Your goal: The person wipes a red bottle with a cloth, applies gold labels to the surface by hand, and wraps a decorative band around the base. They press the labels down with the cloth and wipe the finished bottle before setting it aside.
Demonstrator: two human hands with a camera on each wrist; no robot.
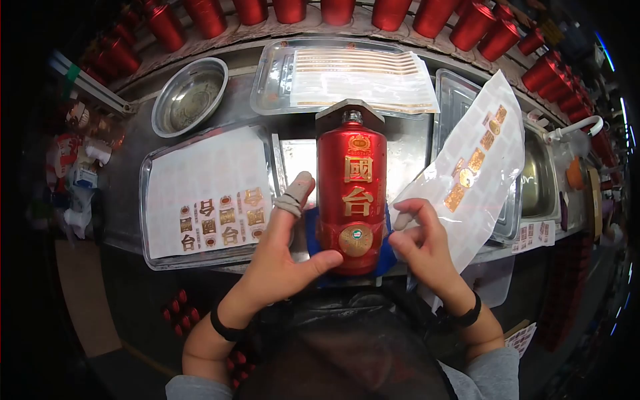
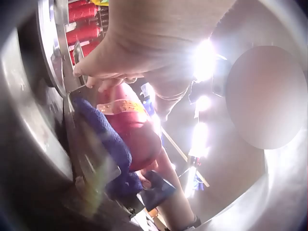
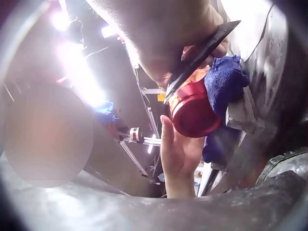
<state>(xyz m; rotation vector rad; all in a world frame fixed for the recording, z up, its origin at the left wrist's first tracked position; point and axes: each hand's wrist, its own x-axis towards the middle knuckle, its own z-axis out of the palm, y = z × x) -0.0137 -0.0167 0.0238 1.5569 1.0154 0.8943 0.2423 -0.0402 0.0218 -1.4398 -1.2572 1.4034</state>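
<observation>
A red bottle point(image 1: 352, 193) with raised gold characters and a round gold emblem lies on its back, neck away from me. Blue cloth point(image 1: 311, 233) pads its lower end, and a grey bracket point(image 1: 350, 107) stands behind its neck. My left hand point(image 1: 280, 257) is at the bottle's left side, thumb against the lower front and fingers extended; a pale covering wraps a fingertip. At the right side, my right hand point(image 1: 430, 250) has bent fingers. In the right wrist view that hand pinches a dark flat blade-like piece point(image 3: 199, 60) close over the bottle point(image 3: 195, 113).
A tray point(image 1: 148, 207) with a sheet of gold-and-dark character stickers stands left; a metal bowl point(image 1: 190, 97) sits behind it. White sheets point(image 1: 360, 80) lie on the back tray. A sticker sheet point(image 1: 477, 160) leans at right, near a sink point(image 1: 537, 177). Red bottles point(image 1: 290, 10) line the back.
</observation>
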